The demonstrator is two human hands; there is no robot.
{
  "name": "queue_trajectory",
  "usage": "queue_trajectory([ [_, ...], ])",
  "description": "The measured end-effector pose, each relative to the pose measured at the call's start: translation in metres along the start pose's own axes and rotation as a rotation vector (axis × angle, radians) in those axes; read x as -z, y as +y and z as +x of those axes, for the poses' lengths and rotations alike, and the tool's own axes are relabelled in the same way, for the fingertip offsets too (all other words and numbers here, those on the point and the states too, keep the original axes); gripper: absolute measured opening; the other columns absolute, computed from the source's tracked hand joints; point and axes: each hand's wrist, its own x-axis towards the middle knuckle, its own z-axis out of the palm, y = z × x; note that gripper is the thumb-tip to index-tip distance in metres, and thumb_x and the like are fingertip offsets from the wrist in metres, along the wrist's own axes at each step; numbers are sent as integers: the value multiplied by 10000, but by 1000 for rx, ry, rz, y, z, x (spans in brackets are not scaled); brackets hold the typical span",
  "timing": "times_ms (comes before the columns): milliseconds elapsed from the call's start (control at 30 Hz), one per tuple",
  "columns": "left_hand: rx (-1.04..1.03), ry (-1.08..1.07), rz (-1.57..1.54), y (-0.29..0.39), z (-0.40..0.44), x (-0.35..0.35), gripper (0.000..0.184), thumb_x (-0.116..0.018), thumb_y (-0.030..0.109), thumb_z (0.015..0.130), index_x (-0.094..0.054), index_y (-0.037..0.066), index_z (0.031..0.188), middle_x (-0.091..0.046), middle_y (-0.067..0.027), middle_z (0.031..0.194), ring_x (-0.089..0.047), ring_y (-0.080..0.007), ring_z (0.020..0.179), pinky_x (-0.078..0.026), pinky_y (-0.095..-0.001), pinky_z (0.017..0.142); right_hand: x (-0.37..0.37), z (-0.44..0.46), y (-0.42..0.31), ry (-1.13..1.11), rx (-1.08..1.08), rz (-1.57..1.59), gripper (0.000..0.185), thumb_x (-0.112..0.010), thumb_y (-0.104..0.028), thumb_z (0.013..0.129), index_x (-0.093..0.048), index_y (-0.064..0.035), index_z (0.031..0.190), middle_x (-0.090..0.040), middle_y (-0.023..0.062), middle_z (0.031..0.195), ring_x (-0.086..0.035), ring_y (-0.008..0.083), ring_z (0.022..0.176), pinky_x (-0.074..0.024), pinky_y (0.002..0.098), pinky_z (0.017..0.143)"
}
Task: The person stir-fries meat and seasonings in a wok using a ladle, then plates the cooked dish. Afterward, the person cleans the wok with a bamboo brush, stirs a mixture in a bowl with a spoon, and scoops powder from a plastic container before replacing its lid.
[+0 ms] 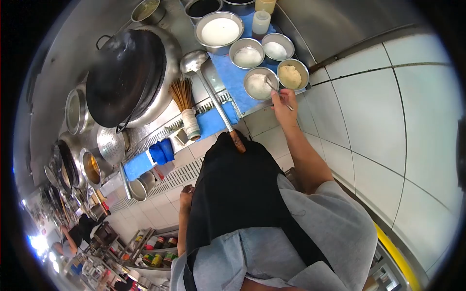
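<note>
My right hand point(285, 107) is closed around the handle of a metal spoon point(282, 95). The spoon's bowl end dips into white powder or granules in a round metal bowl point(248, 92). Close to that hand is another metal bowl with a pale yellow powder point(291, 76). Two more bowls of white seasoning, one point(247, 54) and another point(275, 50), stand just behind. My left hand point(186, 197) hangs low beside my black apron point(233, 189), partly hidden; its fingers are too small and dark to read.
A black wok point(127, 77) sits on the stove at left. A long-handled ladle point(213, 97) and a bamboo brush point(185, 106) lie across the counter edge. A larger white-filled basin point(219, 31) and a squeeze bottle point(260, 24) stand farther back. Another person point(70, 240) is at lower left.
</note>
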Motion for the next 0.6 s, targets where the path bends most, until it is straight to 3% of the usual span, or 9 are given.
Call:
queue_trajectory([
  [100,12,-27,-101,-27,-20,-4,370,-754,244,943,-699,-8,1208,-757,-158,1120,-717,-259,1060,-558,-365,910,-7,10,0,-124,-270,-6,230,-741,-191,974,-629,-7,1055,-658,90,948,-652,142,809,-591,286,649],
  [200,94,-27,9,-22,-28,-8,385,-751,244,937,-695,-21,1211,-751,-190,1139,-722,-290,1066,-561,-374,909,-2,40,97,-241,-117,147,180,-722,-165,976,-645,-8,1021,-651,70,939,-650,148,802,-604,295,660],
  [233,151,-16,51,-21,-33,-8,393,-752,245,933,-694,-26,1212,-748,-201,1146,-723,-302,1066,-561,-375,910,-4,25,53,-192,-204,223,126,-700,-136,978,-646,-25,953,-626,29,889,-615,126,765,-552,271,639],
  [300,161,50,15,-2,-44,-9,407,-757,245,922,-693,-31,1213,-743,-215,1152,-728,-316,1053,-563,-380,907,7,8,2,-209,-132,24,234,-697,-184,954,-572,-64,797,-555,19,742,-518,104,670,-429,301,582],
  [367,140,135,-32,17,-46,-9,426,-762,250,912,-689,-35,1221,-741,-223,1154,-730,-319,1046,-564,-384,905,17,6,1,-215,104,-65,275,-690,-169,958,-532,-57,762,-502,-14,735,-451,80,697,-384,277,601],
  [500,99,251,-266,73,-48,2,480,-772,230,903,-651,-29,1288,-737,-209,1180,-727,-302,1059,-563,-393,925,10,-25,-72,-433,131,-157,283,-698,-168,958,-524,-49,768,-491,-34,734,-428,69,723,-383,267,630],
  [600,-190,414,-223,143,-62,28,604,-821,153,863,-573,49,1404,-642,-184,1373,-697,-328,1114,-553,-416,972,-33,-56,-98,-665,152,-200,283,-708,-172,969,-536,-52,778,-523,-37,745,-442,59,741,-396,263,640],
])
